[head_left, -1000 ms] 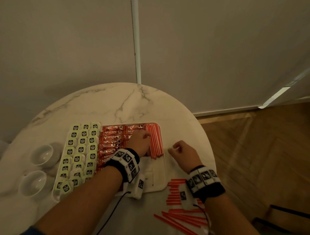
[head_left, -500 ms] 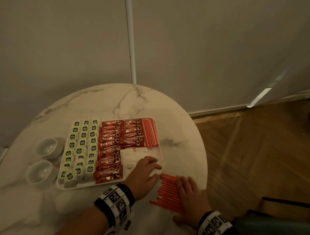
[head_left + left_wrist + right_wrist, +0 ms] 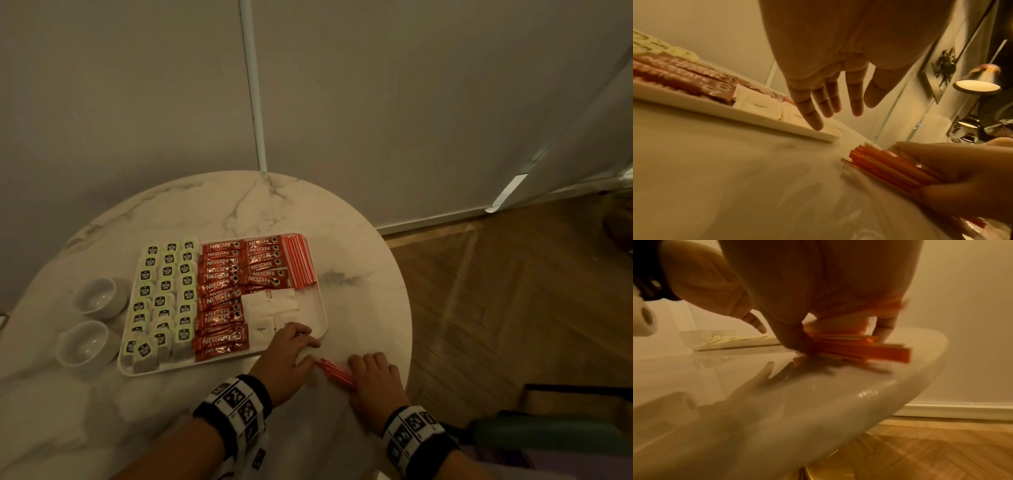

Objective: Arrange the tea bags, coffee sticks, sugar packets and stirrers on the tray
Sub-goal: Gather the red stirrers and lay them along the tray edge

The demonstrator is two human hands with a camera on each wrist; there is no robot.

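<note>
- Head view. White rectangular tray (image 3: 320, 301) on a round marble table (image 3: 239, 205). Three columns of green-tagged tea bags (image 3: 164, 294) on the tray's left part; red Nescafé coffee sticks (image 3: 222, 291) in the middle; white sugar packets (image 3: 270, 311) at the near right; one batch of orange stirrers (image 3: 299, 262) along the far right edge.
- A second bundle of orange stirrers (image 3: 334, 370) lies off the tray, on the table near its front edge, under the right hand (image 3: 373, 380), which curls round it.
- Left hand (image 3: 291, 356) rests at the tray's near right corner, fingers relaxed, holding nothing.
- Two white cups (image 3: 94, 318) stand left of the tray.
- Left wrist view. Left fingers (image 3: 812, 116) straight and spread above the tray rim (image 3: 777, 125); no grip. Right hand's fingers (image 3: 962, 178) wrap the stirrer bundle (image 3: 885, 168), its ends uneven.
- Right wrist view. Blurred. Stirrers (image 3: 869, 348) fan out from the grip, touching the table close to its rounded edge.
- Handling, judged: the stirrers look light, thin, stiff and smooth, so loose ones likely slide out of a slack grip. Best gripped round the middle of the bundle, with the ends tapped even on the table. The table edge is near, so a dropped stick could fall to the floor.
</note>
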